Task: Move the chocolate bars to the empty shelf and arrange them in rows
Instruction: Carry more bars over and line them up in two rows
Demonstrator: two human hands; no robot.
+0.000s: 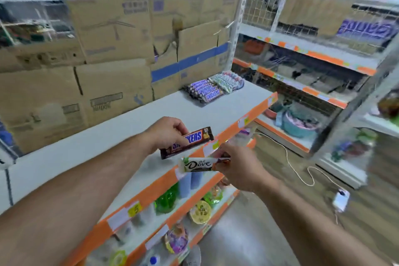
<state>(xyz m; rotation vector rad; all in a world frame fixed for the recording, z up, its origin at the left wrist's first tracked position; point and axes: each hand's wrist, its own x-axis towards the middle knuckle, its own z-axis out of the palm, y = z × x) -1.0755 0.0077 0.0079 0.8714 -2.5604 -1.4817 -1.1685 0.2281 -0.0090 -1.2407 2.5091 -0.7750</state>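
On the left, behind the white top shelf point(90, 142), we see stacked cardboard boxes point(108, 32), their print too blurred to read. Above the shelf's near part our left hand point(165, 134) holds a Snickers bar point(190, 141) tilted in the air, thumb and curled fingers point(180, 128) pinching its left half and covering part of the name. Just below it, a white Dove bar point(199, 164) hangs level over the orange front edge point(151, 190); we cannot tell whether the two bars touch. Its right end is hidden in our right hand point(240, 168), which pinches it. Farther back on the same shelf lie a row of Snickers bars point(205, 91) and, against it, a row of pale bars point(227, 80) whose brand we cannot make out. At right, the white cable point(291, 164) on the floor runs to a blurred charger point(341, 200).
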